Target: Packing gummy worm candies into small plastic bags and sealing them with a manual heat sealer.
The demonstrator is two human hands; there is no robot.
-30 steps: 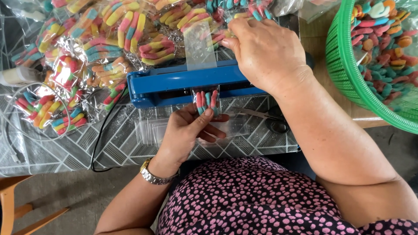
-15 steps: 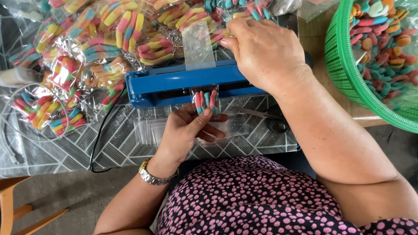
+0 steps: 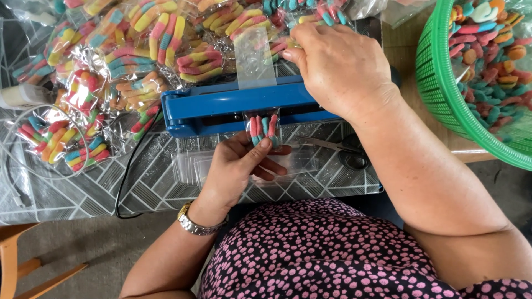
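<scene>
Your left hand [image 3: 244, 166] has its grip closed around a small clear bag of gummy worms [image 3: 263, 127], the bag's top tucked under the blue sealer bar [image 3: 221, 105]. Your right hand [image 3: 338, 66] presses flat on that bar, fingers loosely curled, grasping nothing. Filled candy bags [image 3: 138, 61] crowd the far side; a green basket [image 3: 443, 94] sits right, and scissors [image 3: 343, 152] lie on the table [image 3: 83, 188] near your wrist.

Glossy blue plastic heat sealer [image 3: 221, 108]; crinkly clear film bags [image 3: 138, 61]; sugar-rough gummy worms [image 3: 263, 127]; green plastic mesh basket [image 3: 438, 83]; shiny metal watch [image 3: 195, 224].
</scene>
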